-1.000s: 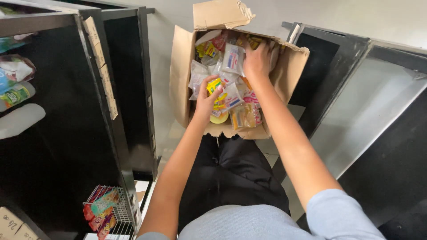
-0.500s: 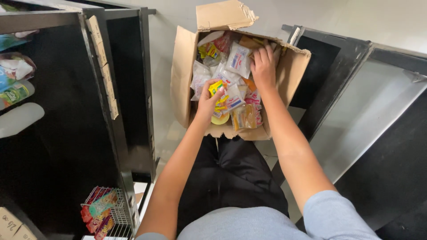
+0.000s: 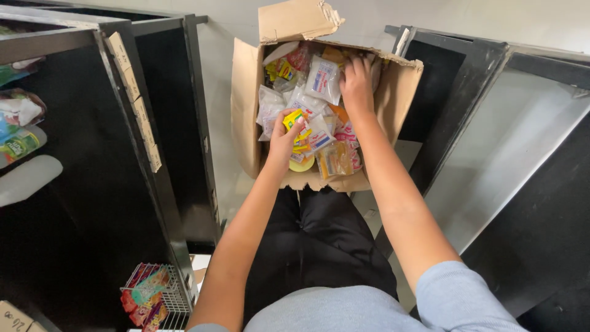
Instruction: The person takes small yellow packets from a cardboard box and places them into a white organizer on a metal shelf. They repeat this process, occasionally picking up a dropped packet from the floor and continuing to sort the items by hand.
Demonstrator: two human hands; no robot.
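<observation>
Hands L (image 3: 284,140) & R (image 3: 357,83) in cardboard box (image 3: 246,104), L gripping yellow packet (image 3: 294,118).

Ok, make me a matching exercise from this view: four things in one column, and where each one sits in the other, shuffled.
Things:
1. left hand
2. right hand
3. wire basket
4. cardboard box

Places:
A. low on the black shelving, holding colourful packets
B. on the floor ahead of the person, flaps open
C. on a yellow packet near the box's middle
D. among packets at the box's far side

Pairs: 1-C, 2-D, 3-A, 4-B
</observation>
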